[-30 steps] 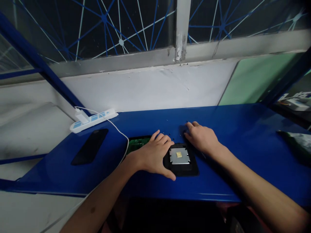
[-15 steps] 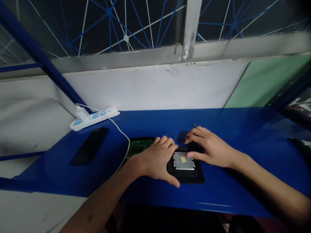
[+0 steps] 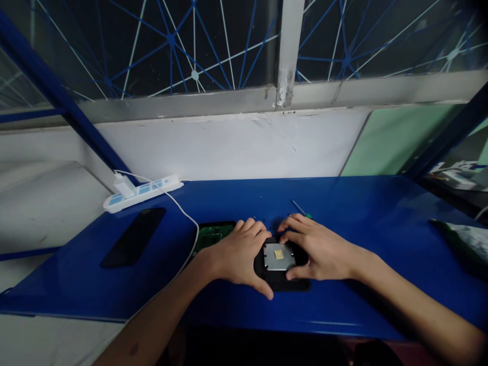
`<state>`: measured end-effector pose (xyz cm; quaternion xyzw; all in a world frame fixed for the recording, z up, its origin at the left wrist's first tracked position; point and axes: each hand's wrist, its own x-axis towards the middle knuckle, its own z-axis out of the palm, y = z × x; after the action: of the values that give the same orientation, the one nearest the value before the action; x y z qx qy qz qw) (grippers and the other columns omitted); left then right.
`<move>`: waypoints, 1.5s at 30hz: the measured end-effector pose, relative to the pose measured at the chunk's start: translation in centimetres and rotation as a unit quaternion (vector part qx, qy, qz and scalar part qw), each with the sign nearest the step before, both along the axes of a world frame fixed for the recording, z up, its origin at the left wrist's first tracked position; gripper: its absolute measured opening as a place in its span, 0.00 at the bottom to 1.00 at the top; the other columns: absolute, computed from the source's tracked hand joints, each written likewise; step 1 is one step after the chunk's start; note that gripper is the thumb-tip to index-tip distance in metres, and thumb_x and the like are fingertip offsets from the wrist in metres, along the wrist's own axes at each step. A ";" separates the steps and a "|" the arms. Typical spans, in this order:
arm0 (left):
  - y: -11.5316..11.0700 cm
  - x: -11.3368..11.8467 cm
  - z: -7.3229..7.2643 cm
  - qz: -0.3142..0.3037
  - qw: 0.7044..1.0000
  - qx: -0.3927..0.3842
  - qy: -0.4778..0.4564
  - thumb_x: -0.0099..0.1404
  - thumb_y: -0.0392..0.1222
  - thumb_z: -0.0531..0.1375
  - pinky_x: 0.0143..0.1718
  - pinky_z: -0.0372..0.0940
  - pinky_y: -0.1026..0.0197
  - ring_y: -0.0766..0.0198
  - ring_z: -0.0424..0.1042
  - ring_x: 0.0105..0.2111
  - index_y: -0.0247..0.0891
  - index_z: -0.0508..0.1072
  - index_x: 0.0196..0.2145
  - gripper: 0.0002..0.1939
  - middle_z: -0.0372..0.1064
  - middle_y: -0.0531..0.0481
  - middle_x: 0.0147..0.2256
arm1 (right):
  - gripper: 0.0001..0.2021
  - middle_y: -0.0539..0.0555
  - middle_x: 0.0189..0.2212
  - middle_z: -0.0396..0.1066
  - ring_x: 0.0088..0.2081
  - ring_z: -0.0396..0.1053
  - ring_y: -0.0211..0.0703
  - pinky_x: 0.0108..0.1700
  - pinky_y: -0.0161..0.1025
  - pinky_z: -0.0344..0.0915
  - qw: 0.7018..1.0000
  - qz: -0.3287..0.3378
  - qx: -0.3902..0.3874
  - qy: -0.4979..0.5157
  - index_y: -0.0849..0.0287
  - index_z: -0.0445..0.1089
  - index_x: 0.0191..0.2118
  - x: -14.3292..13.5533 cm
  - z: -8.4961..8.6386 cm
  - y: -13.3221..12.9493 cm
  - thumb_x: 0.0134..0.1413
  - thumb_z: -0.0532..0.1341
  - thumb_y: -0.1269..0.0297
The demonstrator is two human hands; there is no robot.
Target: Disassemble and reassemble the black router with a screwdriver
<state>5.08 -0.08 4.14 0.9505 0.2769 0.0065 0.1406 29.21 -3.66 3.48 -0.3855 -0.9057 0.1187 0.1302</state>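
Observation:
A black casing [image 3: 301, 284] lies on the blue table, with a silver metal plate [image 3: 271, 262] in it that bears a small yellowish square [image 3: 279, 254]. Against the casing's left side rests my left hand [image 3: 242, 256], thumb spread away from the fingers. My right hand [image 3: 318, 249] reaches over the casing's right part, its thumb and fingers apart around the plate's right edge. Left of the casing, partly behind my left hand, is a green circuit board [image 3: 211, 235] in a dark frame.
A black phone-like slab [image 3: 133, 238] and a white power strip [image 3: 147, 192] with a cable lie on the left. Behind my right hand is a screwdriver [image 3: 299, 207], near tiny loose bits. A bag [image 3: 463, 241] lies at the right.
My right hand has moved left and down, its thumb now at the plate's lower right. The view has shifted slightly, showing more of the screwdriver. My left hand stays beside the casing.

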 end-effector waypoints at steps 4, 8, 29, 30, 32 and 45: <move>0.1 -0.1 -0.1 -0.004 1.000 -0.005 -0.007 0.44 0.73 0.68 0.52 0.56 0.47 0.46 0.61 0.47 0.38 0.67 0.50 0.46 0.63 0.44 0.46 | 0.22 0.61 0.50 0.68 0.52 0.64 0.57 0.57 0.54 0.63 1.000 -0.002 -0.009 0.011 0.61 0.73 0.44 -0.3 -0.1 0.0 0.46 0.69 0.52; 0.1 -0.2 -0.3 0.000 1.000 -0.009 -0.012 0.43 0.74 0.68 0.53 0.56 0.45 0.46 0.61 0.47 0.37 0.67 0.51 0.48 0.63 0.43 0.47 | 0.20 0.62 0.52 0.67 0.53 0.64 0.57 0.57 0.53 0.63 0.999 -0.007 -0.009 0.033 0.62 0.73 0.42 -0.5 0.0 0.0 0.44 0.70 0.55; 0.5 -0.3 0.0 0.000 0.999 -0.037 -0.014 0.47 0.71 0.68 0.51 0.56 0.47 0.46 0.60 0.47 0.40 0.68 0.49 0.41 0.63 0.45 0.46 | 0.20 0.58 0.51 0.68 0.53 0.68 0.52 0.59 0.52 0.62 0.992 -0.010 -0.077 0.098 0.58 0.71 0.43 0.0 -0.3 0.4 0.42 0.69 0.57; 0.5 -0.3 0.1 0.001 0.999 -0.037 -0.012 0.47 0.71 0.68 0.51 0.55 0.47 0.46 0.60 0.47 0.40 0.68 0.48 0.40 0.63 0.44 0.46 | 0.20 0.58 0.51 0.68 0.52 0.68 0.52 0.59 0.52 0.62 0.992 -0.010 -0.079 0.099 0.58 0.71 0.43 0.0 -0.3 0.4 0.42 0.70 0.58; 0.4 -0.3 0.2 0.000 0.999 -0.037 -0.009 0.48 0.70 0.68 0.51 0.55 0.46 0.46 0.60 0.47 0.40 0.68 0.48 0.39 0.63 0.44 0.46 | 0.21 0.58 0.51 0.68 0.52 0.68 0.52 0.58 0.52 0.62 0.992 -0.011 -0.080 0.100 0.58 0.72 0.43 -0.1 -0.4 0.4 0.41 0.70 0.58; 0.4 -0.3 0.2 0.002 0.999 -0.046 -0.005 0.47 0.66 0.70 0.52 0.56 0.45 0.45 0.61 0.49 0.40 0.67 0.52 0.42 0.62 0.44 0.48 | 0.20 0.57 0.49 0.69 0.50 0.70 0.51 0.55 0.50 0.64 0.992 -0.016 -0.077 0.100 0.57 0.71 0.43 0.1 -0.7 0.5 0.41 0.70 0.57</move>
<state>4.73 0.33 4.37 0.9424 0.2781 -0.0009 0.1857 29.30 -3.19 2.77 -0.3950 -0.8700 0.2239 0.1921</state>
